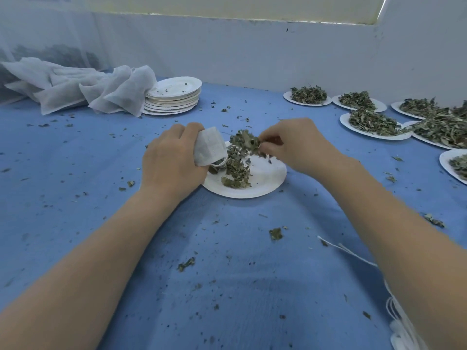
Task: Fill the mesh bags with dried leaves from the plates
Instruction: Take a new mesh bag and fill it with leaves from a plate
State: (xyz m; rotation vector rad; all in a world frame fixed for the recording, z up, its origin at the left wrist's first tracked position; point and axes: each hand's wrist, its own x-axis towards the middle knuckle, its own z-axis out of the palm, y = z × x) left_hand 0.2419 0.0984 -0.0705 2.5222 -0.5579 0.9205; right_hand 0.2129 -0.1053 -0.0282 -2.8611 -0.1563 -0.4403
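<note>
A person works at a table covered in blue cloth (pixel 75 173), seen from above over both bare forearms. The landmark is a white paper plate (pixel 265 178) in the middle of the cloth, carrying a small heap of dried green leaves (pixel 236 170). At the plate's left edge, the left hand (pixel 171 160) curls its fingers around a small white mesh bag (pixel 209 147), holding it just above the leaves with its drawstring end hanging toward them. Just above the plate's far side, the right hand (pixel 298 145) pinches a clump of dried leaves (pixel 246 141) between fingertips and thumb, close beside the bag. Beyond the plate to the left stands a stack of used plates (pixel 174 99), with crumpled white mesh fabric (pixel 75 87) touching it. Beyond the plate to the right, several more plates heaped with leaves (pixel 374 122) sit along a pale wall (pixel 252 51). Leaf crumbs (pixel 275 233) dot the cloth nearer the viewer than the plate.
</note>
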